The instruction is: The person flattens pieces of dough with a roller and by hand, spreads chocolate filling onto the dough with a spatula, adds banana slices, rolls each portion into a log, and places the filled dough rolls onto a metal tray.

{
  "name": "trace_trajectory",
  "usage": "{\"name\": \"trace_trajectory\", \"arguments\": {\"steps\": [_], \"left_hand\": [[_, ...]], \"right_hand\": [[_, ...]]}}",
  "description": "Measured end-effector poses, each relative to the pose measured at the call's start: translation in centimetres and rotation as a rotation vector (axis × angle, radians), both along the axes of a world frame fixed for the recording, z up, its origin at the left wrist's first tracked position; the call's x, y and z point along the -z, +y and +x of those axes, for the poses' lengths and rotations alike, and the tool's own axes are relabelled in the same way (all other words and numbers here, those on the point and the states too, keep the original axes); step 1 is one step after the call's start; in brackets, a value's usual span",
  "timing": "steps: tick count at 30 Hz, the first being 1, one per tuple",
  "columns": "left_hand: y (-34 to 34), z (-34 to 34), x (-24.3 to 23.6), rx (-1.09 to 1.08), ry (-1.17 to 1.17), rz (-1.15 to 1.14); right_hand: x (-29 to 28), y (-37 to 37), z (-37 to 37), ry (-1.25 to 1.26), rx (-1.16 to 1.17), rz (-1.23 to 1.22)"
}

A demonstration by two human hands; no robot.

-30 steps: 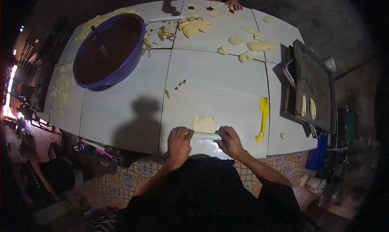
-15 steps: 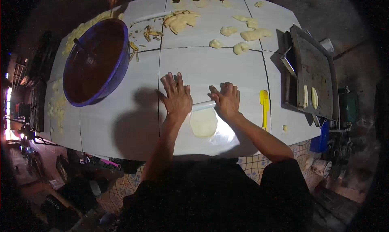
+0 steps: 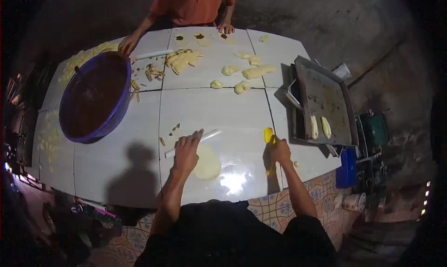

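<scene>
My left hand [image 3: 186, 151] is closed over a white rolling pin [image 3: 210, 135], which lies aslant on the tiled table and sticks out on both sides of the hand. Just right of this hand, a thin, flat round of dough [image 3: 207, 164] rests on the table. Further right, my right hand [image 3: 280, 151] grips a yellow plastic spatula [image 3: 268, 135]. Its broad head points away from me, and my fingers hide part of the handle. Small dark scraps [image 3: 174, 129] lie beyond my left hand.
A large purple basin [image 3: 114, 115] of brown filling stands left. At right, a metal tray [image 3: 326, 94] carries two dough strips. Dough lumps [image 3: 259, 71] and dough rounds with dark filling [image 3: 202, 39] lie at the far side, where a person [image 3: 193, 6] in orange stands, hand at the basin.
My right hand has left the rolling pin and taken hold of the yellow spatula. My left hand has closed over the pin, which now lies further left. The view has tilted up, showing the other person.
</scene>
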State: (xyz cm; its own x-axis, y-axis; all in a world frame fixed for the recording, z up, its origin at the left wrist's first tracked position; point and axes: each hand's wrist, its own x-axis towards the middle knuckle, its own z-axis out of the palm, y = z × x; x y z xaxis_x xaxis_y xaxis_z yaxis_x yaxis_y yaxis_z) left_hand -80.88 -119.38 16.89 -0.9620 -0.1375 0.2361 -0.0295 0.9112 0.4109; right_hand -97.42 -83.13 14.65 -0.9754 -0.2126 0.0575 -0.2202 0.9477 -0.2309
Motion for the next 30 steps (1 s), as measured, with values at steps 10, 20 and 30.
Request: {"name": "trace_trajectory", "arguments": {"steps": [10, 20, 30], "left_hand": [[-2.4, 17.7, 0.4, -0.849, 0.111, 0.007], [-1.3, 19.3, 5.1, -1.033, 0.13, -0.235], [-1.2, 18.7, 4.3, -1.084, -0.138, 0.095]], "right_hand": [[-5.6, -5.9, -2.4, -0.387, -0.296, -0.382], [-21.0, -45.6, 1.1, -0.168, -1.411, -0.176], [-12.7, -68.4, 3.6, 0.006, -1.522, 0.538]]}}
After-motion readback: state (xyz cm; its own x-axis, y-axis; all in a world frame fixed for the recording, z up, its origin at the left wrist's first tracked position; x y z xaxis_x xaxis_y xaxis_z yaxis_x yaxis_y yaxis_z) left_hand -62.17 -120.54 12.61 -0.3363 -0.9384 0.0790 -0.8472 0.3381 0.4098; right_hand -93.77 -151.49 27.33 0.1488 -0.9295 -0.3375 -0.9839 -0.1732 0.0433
